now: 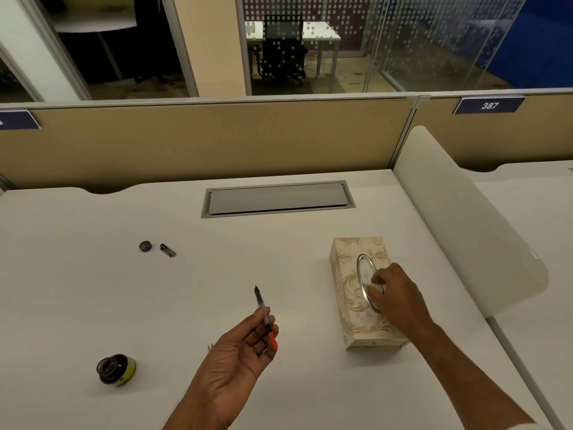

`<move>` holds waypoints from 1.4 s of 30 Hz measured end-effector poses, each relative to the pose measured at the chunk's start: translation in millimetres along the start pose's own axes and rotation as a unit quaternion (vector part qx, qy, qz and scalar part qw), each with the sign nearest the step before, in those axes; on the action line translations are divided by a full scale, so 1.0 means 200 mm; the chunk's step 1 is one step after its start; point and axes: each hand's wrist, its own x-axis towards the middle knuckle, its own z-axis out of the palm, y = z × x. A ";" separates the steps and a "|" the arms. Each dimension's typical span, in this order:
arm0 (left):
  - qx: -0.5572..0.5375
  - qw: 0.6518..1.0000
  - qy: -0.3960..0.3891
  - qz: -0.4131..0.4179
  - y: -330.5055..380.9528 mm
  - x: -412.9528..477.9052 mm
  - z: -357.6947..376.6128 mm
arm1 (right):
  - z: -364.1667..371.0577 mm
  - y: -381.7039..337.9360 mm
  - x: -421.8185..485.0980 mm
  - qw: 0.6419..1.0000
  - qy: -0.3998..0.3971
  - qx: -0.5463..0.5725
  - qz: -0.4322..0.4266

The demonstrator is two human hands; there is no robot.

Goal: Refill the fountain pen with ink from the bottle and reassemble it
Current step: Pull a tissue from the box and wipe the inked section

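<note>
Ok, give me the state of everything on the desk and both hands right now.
Ink bottle: open, upright.
Bottle cap: off, on the desk.
Pen cap: off, lying beside the bottle cap.
Pen section with converter: barrel off, nib pointing up and away.
Left hand: holding the pen section.
Right hand: fingers at the tissue box opening.
Tissue box: lying flat.
Desk cable hatch: closed.

The table (93, 290) is plain white, and the tissue box (347, 305) is cream with a gold leafy scroll pattern and a silver oval rim. The pen (263, 308) is clear with a dark nib and an orange-red end. The ink bottle (116, 369) is black with a yellow-green label; the cap (145, 246) is olive and purple.
</note>
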 end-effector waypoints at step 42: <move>0.014 1.000 -0.012 -0.018 -0.11 0.14 0.06 | 0.21 -0.11 -0.12 0.965 0.229 0.125 0.043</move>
